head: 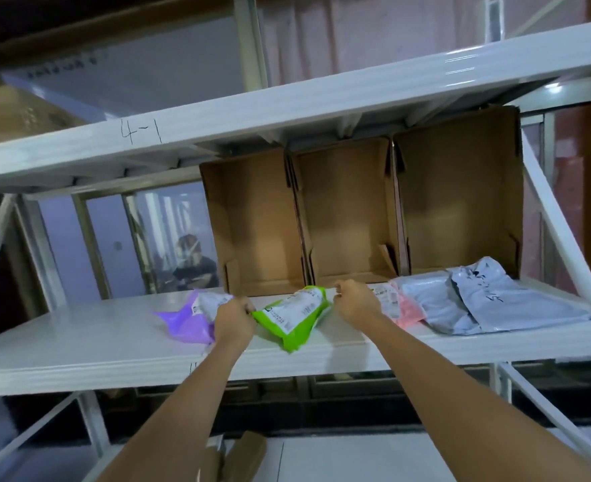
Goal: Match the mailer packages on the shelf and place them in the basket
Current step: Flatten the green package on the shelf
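As I reach up to the white shelf [78,346], both my hands close on the green mailer [292,316], which lies on the board between a purple mailer [186,321] and a pink mailer [403,309], in front of three open cardboard boxes [349,210]. My left hand [233,320] curls round the green mailer's near-left edge, fingers folded tight over the plastic; my right hand [354,300] pinches its far-right corner, knuckles up, fingertips hidden from me. To do this well, I judge I should lift both ends together so the slack bag does not sag or drag its neighbours, keep the printed label facing me to check it against the others, and pull clear of the shelf lip before lowering. Two grey mailers [478,300] overlap at the right end of the board. No basket is in sight from here.
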Demonstrator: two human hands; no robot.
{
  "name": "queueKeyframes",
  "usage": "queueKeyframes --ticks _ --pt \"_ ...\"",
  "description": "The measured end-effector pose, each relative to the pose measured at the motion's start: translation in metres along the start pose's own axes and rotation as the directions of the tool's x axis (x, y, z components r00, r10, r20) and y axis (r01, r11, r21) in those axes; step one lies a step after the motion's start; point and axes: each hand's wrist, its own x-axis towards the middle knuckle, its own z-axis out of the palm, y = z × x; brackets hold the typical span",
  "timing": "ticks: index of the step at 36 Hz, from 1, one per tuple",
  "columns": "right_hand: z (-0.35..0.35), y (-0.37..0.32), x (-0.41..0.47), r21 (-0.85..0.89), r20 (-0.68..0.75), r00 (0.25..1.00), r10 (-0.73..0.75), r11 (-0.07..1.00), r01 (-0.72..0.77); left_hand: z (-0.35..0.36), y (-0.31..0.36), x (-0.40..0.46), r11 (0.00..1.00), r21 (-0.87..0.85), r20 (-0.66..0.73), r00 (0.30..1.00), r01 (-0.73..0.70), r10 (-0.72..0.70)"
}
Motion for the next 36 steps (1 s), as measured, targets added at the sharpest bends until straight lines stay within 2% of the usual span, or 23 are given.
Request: queueKeyframes --ticks 3,7,11,14,18,21,27,29,32,34,36 --pt "0.013 -0.005 0.012 0.056 0.029 0.997 0.078 0.995 -0.079 -0.005 -0.008 0.015 1.000 -0.009 0.052 0.998 -0.027 0.028" --pt "0.029 -0.009 0.024 0.119 0.049 0.996 0.071 0.990 -0.076 -0.006 -0.016 0.027 0.998 -0.017 0.060 0.996 -0.066 0.067" --pt "0.037 -0.018 0.029 0.148 0.009 0.994 0.107 0.983 -0.107 -0.010 -0.025 0.037 0.996 -0.007 0.064 0.994 -0.089 0.089" --pt "0.035 -0.021 0.030 0.107 -0.052 0.986 0.159 0.982 -0.153 -0.015 -0.026 0.040 0.993 -0.001 0.080 0.990 -0.119 0.118" --pt "0.030 -0.032 0.033 0.037 -0.153 0.959 0.238 0.971 -0.235 -0.020 -0.014 0.032 0.971 0.023 0.220 0.949 -0.237 0.226" --pt "0.031 -0.041 0.036 0.032 -0.147 0.944 0.295 0.955 -0.294 -0.019 -0.006 0.024 0.953 0.087 0.335 0.909 -0.290 0.247" --pt "0.039 -0.050 0.042 0.054 -0.060 0.977 0.203 0.978 -0.200 -0.028 0.007 0.022 0.905 0.205 0.639 0.751 -0.373 0.165" --pt "0.041 -0.056 0.043 0.064 -0.074 0.982 0.176 0.983 -0.171 -0.036 0.014 0.027 0.916 0.197 0.601 0.781 -0.350 0.169" --pt "0.040 -0.065 0.040 0.032 -0.125 0.987 0.098 0.995 -0.095 -0.044 0.024 0.039 0.925 0.210 0.394 0.893 -0.318 0.217" --pt "0.038 -0.068 0.036 0.006 -0.153 0.988 0.032 0.999 -0.032 -0.044 0.035 0.043 0.937 0.168 0.318 0.916 -0.307 0.243" --pt "0.036 -0.067 0.032 -0.012 -0.162 0.987 -0.012 1.000 0.010 -0.039 0.048 0.045 0.939 0.133 0.320 0.910 -0.318 0.263"
